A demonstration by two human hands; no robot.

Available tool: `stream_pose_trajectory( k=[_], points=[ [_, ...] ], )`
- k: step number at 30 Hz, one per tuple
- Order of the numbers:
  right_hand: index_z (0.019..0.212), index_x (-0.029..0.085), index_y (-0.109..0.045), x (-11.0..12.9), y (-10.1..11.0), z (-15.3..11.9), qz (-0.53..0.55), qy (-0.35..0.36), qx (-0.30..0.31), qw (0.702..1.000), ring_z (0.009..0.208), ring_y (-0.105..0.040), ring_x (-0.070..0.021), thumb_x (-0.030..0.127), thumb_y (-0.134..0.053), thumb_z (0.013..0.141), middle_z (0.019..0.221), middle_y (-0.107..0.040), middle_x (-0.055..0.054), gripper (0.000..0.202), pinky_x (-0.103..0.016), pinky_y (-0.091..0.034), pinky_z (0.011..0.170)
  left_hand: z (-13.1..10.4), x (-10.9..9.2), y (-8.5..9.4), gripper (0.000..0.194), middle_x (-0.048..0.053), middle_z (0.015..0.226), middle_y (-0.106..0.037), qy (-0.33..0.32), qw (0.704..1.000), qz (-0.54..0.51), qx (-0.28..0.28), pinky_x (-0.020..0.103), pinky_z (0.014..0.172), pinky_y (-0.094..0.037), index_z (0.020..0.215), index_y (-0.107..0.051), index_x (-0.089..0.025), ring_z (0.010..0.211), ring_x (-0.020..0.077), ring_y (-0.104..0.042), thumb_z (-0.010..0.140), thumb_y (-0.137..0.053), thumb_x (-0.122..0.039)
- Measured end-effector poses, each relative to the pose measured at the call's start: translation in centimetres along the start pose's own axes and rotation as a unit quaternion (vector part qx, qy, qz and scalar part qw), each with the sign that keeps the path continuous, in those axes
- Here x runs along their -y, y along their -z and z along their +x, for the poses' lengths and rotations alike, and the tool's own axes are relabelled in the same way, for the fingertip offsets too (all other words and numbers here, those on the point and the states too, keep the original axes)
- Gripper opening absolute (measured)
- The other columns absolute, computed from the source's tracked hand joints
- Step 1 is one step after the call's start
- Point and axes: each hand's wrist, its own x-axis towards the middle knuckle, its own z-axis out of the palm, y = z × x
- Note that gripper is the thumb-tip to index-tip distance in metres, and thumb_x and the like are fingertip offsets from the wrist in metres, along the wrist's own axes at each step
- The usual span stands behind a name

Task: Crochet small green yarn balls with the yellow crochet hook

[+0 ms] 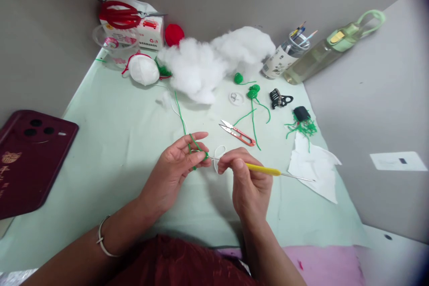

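Note:
My left hand point(172, 172) pinches a small piece of green yarn work point(205, 155) between thumb and fingers, and a strand of green yarn point(181, 114) runs from the table over its raised index finger. In my right hand point(250, 183) is a crochet hook with a yellow handle point(263, 169). The hook's thin metal tip reaches left to the green piece and touches it. Behind the right fingers, a loop of white yarn point(219, 148) lies on the table. Orange-handled thread snips point(238, 134) rest just beyond the hands, blades apart.
White stuffing point(197, 69) is heaped at the back, near a white yarn ball point(144, 69), red scissors point(120, 14) on a box, a pen jar point(279, 60) and a green bottle point(318, 56). A dark red phone-shaped case point(36, 161) lies left, torn white paper point(313, 165) right.

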Motion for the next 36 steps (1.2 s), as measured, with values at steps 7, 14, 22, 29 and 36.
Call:
stream_pose_trajectory(
  k=[7,14,22,29,36],
  points=[
    [0.092,0.027,-0.081,0.01,-0.13,0.03,-0.002,-0.005,-0.010,1.000,0.071,-0.062,-0.0153,0.031,-0.064,0.103,0.080,-0.071,-0.001,0.021,-0.033,-0.051,0.068,-0.10,-0.01,0.14,0.032,-0.003,0.088,-0.067,-0.001,1.000,0.010,0.015,0.028,0.082,-0.053,0.117,-0.078,-0.022,0.076,0.0119,-0.067,0.085,-0.083,-0.023],
    [0.090,0.027,-0.080,0.04,-0.11,-0.11,-0.027,-0.001,-0.012,1.000,0.070,-0.062,-0.0168,0.034,-0.064,0.103,0.078,-0.072,-0.001,0.022,-0.033,-0.051,0.066,-0.16,-0.05,0.09,0.031,-0.004,0.088,-0.067,0.005,1.000,0.004,0.013,0.025,0.079,-0.051,0.117,-0.078,-0.022,0.075,0.0105,-0.067,0.086,-0.082,-0.022],
    [0.089,0.026,-0.078,0.25,-0.13,-0.01,-0.054,0.010,-0.014,0.998,0.069,-0.062,-0.0174,0.035,-0.063,0.103,0.077,-0.072,-0.001,0.023,-0.035,-0.052,0.067,-0.09,0.07,0.19,0.032,-0.003,0.089,-0.068,0.004,1.000,0.012,0.011,0.027,0.082,-0.053,0.117,-0.078,-0.022,0.076,0.0120,-0.067,0.085,-0.083,-0.024],
    [0.088,0.027,-0.078,0.57,-0.14,-0.24,-0.109,0.047,-0.003,0.993,0.074,-0.064,-0.0184,0.028,-0.061,0.104,0.079,-0.073,-0.001,0.023,-0.035,-0.051,0.070,-0.22,0.10,-0.03,0.029,-0.004,0.082,-0.068,-0.026,0.999,0.035,0.001,0.027,0.082,-0.055,0.112,-0.079,-0.022,0.076,0.0119,-0.068,0.084,-0.084,-0.024],
    [0.093,0.028,-0.079,0.78,-0.15,-0.40,-0.109,0.065,0.013,0.992,0.076,-0.066,-0.0188,0.025,-0.060,0.104,0.081,-0.074,-0.001,0.022,-0.036,-0.052,0.071,-0.26,0.12,-0.05,0.029,-0.004,0.081,-0.069,-0.021,0.999,0.043,0.005,0.028,0.083,-0.055,0.111,-0.080,-0.023,0.077,0.0125,-0.068,0.083,-0.087,-0.027]
  ],
)
